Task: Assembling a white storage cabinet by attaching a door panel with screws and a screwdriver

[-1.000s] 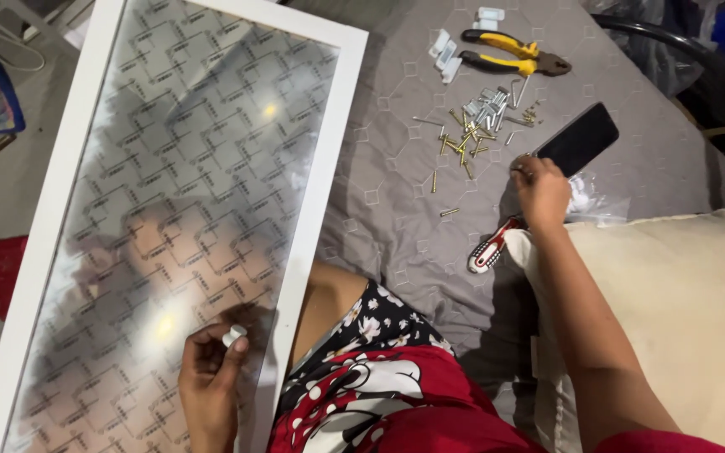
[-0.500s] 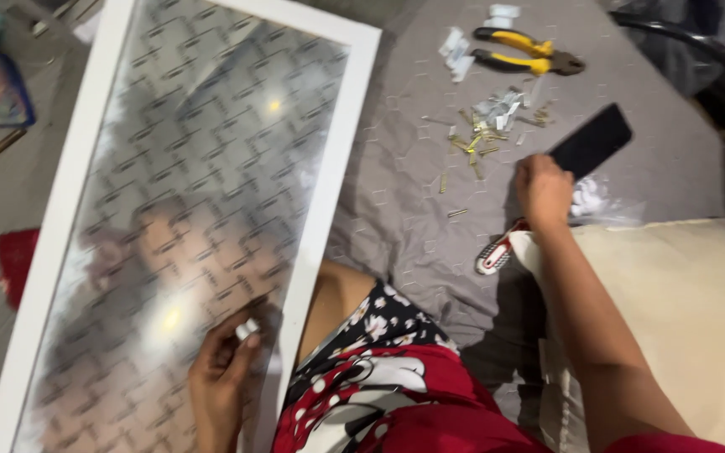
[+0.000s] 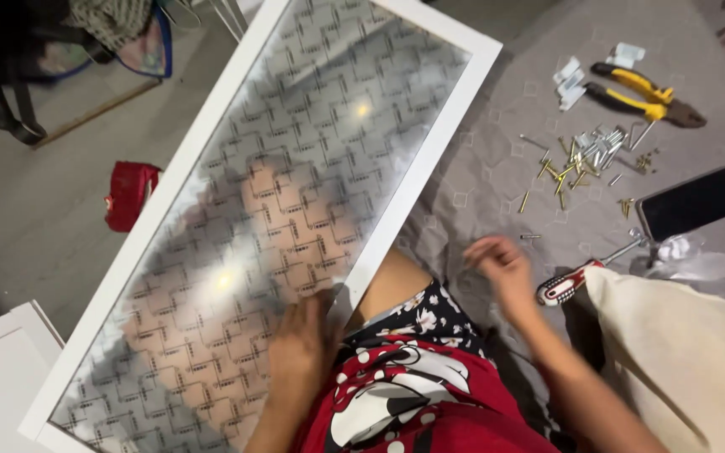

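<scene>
Light: dim room, overhead source | Glare: two bright spots on the glass panel (image 3: 295, 210), one above the left hand (image 3: 299, 344), one farther up | Blur: right hand (image 3: 501, 268) smeared, probably by motion | Shadow: dark top-left corner | Focus: screws (image 3: 585, 159) beyond the right hand fairly sharp

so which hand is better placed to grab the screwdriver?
Right. The right hand hovers empty over the grey cloth, just left of the screwdriver handle, nothing between. The left hand rests on the white-framed panel at its near edge, farther off and across the lap.
</scene>
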